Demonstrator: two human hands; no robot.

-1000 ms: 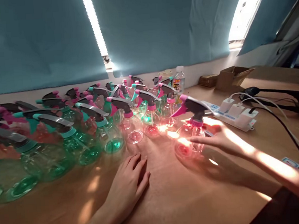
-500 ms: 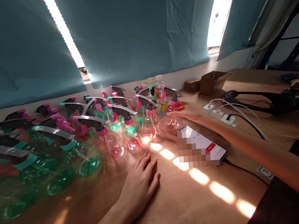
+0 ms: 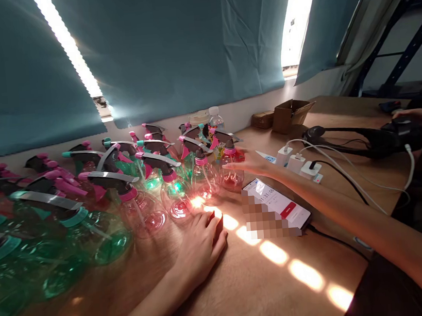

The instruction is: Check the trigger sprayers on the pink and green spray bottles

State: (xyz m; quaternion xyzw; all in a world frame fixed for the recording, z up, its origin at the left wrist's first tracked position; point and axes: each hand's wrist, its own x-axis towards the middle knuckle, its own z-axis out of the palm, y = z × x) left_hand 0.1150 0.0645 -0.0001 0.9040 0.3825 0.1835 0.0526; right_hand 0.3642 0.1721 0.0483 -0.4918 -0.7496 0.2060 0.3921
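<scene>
My left hand (image 3: 205, 243) rests palm down on the wooden table, fingers stretched out and slightly curled, beside the sunlit patches. Reaching across from the right, my right hand (image 3: 248, 164) is around a pink spray bottle (image 3: 230, 176), its thumb across the front; the other fingers are mostly hidden behind the bottle. This bottle stands upright at the right end of a group of spray bottles. Nearest to my left hand is another pink spray bottle (image 3: 177, 197). Green spray bottles (image 3: 103, 237) stand further left. A lit phone (image 3: 278, 204) lies beneath my right forearm's near side.
White charging plugs (image 3: 294, 163) with cables and a black head strap device (image 3: 363, 138) are at the right. Another person's hand (image 3: 421, 117) touches the device. A cardboard box (image 3: 291, 116) and a drink bottle (image 3: 215, 118) stand at the back, below the blue curtain (image 3: 166, 49).
The view has turned slightly right, so things appear shifted left. My right hand has closed in around the pink spray bottle. My left hand has slid a little right, onto the sunlit patches.
</scene>
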